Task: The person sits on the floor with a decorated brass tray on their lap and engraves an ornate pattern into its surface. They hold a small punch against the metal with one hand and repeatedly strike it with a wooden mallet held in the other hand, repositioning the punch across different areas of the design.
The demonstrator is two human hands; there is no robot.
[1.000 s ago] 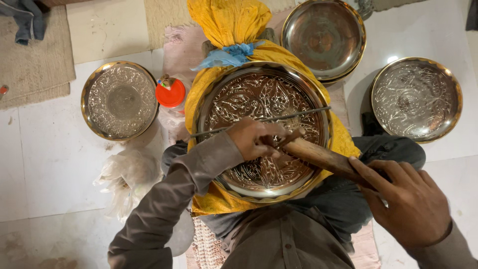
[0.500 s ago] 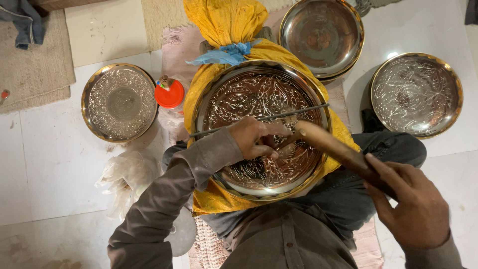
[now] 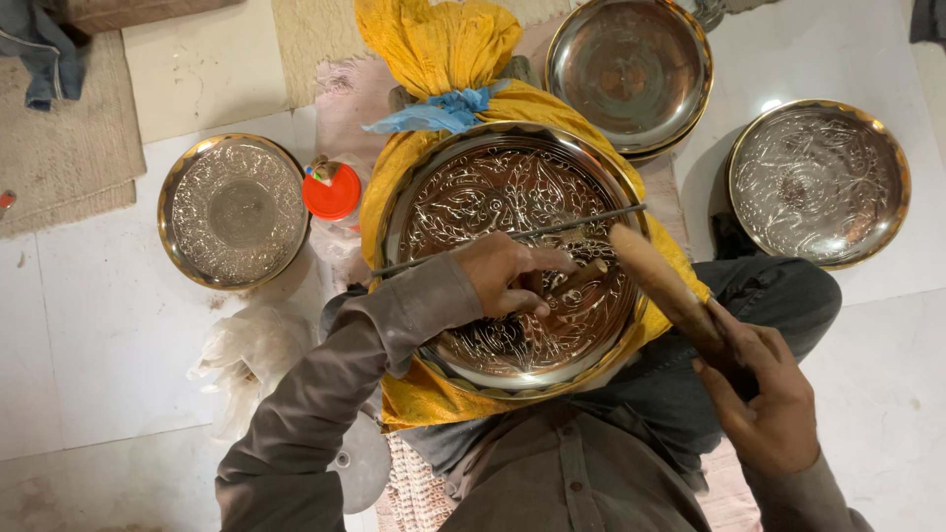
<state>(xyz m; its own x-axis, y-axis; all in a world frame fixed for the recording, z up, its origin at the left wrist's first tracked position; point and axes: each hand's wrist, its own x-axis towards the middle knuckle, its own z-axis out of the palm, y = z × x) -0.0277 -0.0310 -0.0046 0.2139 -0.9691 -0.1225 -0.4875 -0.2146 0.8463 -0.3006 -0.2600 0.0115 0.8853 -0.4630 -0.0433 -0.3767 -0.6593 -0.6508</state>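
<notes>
Head view looks straight down on my lap, where a large engraved metal plate point(image 3: 512, 256) rests on a yellow cloth bundle point(image 3: 443, 44) tied with a blue strip point(image 3: 434, 110). My left hand point(image 3: 512, 276) lies on the plate's middle, fingers curled tight around a short chisel point(image 3: 579, 278) whose tip points toward the wooden mallet point(image 3: 655, 281). My right hand point(image 3: 764, 404) is closed around the mallet's handle, below and to the right of the plate; the mallet's rounded head sits just above the plate's right rim, near the chisel's end, though I cannot tell whether they touch. A thin metal rod point(image 3: 512, 236) runs across the plate just beyond my left hand's knuckles, from the plate's left edge up to its right edge.

Far left of my left hand a smaller engraved plate point(image 3: 235, 210) lies on the white floor point(image 3: 89, 325), and between it and the big plate stands a container with an orange lid point(image 3: 331, 191). Below that, beside my left sleeve, lies a crumpled pale cloth point(image 3: 246, 355). Beyond my right hand sit two more plates: a plain-looking stacked one point(image 3: 629, 74) at the top and an engraved one point(image 3: 818, 182) to its right, well apart from the mallet. A woven mat point(image 3: 59, 148) lies at the far left.
</notes>
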